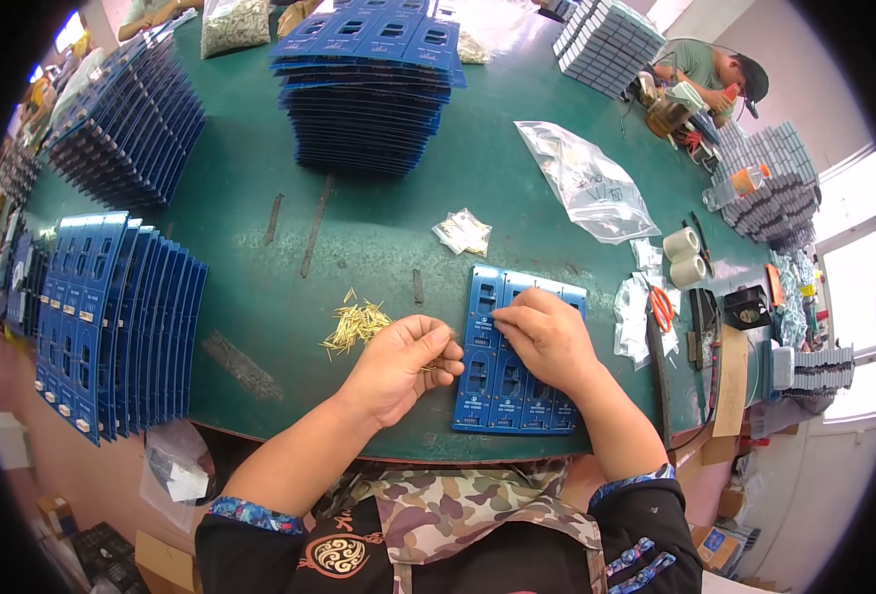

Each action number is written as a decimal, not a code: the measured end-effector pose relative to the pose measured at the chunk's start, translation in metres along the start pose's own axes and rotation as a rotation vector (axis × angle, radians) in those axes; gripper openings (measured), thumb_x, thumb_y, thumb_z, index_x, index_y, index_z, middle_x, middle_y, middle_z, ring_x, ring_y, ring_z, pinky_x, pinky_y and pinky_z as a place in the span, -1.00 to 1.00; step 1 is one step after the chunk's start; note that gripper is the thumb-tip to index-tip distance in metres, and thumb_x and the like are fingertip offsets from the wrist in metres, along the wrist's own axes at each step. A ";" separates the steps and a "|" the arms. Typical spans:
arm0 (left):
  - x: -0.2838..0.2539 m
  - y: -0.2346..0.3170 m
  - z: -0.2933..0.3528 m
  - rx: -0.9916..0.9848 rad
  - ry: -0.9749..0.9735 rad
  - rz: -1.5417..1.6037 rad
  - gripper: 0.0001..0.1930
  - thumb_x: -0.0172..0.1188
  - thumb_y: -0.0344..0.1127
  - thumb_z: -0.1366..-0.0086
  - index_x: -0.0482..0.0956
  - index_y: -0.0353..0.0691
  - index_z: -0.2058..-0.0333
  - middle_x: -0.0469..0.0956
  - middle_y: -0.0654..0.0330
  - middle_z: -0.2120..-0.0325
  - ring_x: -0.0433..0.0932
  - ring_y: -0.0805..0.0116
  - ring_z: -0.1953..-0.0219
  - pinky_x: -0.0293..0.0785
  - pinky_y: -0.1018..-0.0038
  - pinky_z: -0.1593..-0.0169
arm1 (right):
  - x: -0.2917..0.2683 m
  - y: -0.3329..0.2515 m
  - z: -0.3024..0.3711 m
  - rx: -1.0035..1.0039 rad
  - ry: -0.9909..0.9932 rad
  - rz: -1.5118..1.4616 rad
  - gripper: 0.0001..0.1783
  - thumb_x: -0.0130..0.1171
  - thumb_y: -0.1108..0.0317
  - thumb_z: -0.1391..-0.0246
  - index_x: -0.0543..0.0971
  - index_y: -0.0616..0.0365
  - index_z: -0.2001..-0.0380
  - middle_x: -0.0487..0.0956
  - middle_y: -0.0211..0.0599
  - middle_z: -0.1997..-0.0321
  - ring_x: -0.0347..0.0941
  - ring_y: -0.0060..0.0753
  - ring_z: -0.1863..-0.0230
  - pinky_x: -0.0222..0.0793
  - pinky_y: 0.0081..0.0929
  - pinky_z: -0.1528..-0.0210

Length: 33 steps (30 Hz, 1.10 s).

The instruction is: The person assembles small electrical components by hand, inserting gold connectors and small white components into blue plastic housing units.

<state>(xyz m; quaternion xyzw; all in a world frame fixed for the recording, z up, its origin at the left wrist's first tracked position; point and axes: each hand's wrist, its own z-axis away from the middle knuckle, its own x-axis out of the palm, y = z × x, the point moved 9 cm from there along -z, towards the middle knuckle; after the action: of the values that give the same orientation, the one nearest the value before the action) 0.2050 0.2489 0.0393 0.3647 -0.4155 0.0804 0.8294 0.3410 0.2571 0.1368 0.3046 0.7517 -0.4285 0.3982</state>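
Filling most of the view, a green table (235,287) bears a tall stack of blue boards (368,114) at its far side and a row of upright boards (121,327) at the left. A clear bag (591,188) lies flat toward the right. Nearest the person, a blue sheet of joined boards (510,391) lies flat near the table's front edge. Just left of it, the left hand (403,361) is loosely curled around a few thin pins. The right hand (549,337) is over the sheet, thumb and forefinger narrowed together; whether they grip anything cannot be told. Beyond the left hand lies a loose heap of gold pins (358,325); a small packet (463,232) sits farther off.
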 end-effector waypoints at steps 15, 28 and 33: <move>-0.001 0.000 0.000 -0.006 -0.003 0.012 -0.85 0.09 -0.27 -0.35 0.44 -0.23 0.26 0.55 0.20 0.38 0.56 0.44 0.36 0.51 0.59 0.30 | -0.006 0.001 -0.001 0.035 0.004 0.020 -0.86 0.27 0.40 0.09 0.64 0.11 0.38 0.49 -0.34 0.45 0.49 -0.26 0.39 0.43 -0.36 0.36; 0.002 -0.001 0.001 -0.002 -0.019 0.014 -0.83 0.10 -0.26 -0.34 0.44 -0.23 0.24 0.55 0.20 0.38 0.57 0.44 0.36 0.51 0.59 0.30 | -0.002 -0.016 -0.002 -0.026 -0.081 0.188 -0.83 0.26 0.34 0.08 0.64 0.07 0.34 0.45 -0.37 0.45 0.46 -0.31 0.38 0.42 -0.36 0.38; 0.005 -0.004 -0.001 -0.006 -0.031 0.023 -0.83 0.10 -0.26 -0.34 0.45 -0.24 0.24 0.56 0.20 0.38 0.56 0.45 0.37 0.51 0.58 0.29 | -0.006 -0.018 -0.007 0.095 -0.021 -0.121 -0.87 0.26 0.37 0.05 0.63 0.15 0.39 0.51 -0.29 0.42 0.49 -0.23 0.39 0.41 -0.38 0.37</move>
<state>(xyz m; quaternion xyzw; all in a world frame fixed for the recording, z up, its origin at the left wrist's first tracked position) 0.2109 0.2459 0.0404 0.3586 -0.4327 0.0830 0.8230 0.3275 0.2541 0.1516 0.2726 0.7434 -0.4901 0.3646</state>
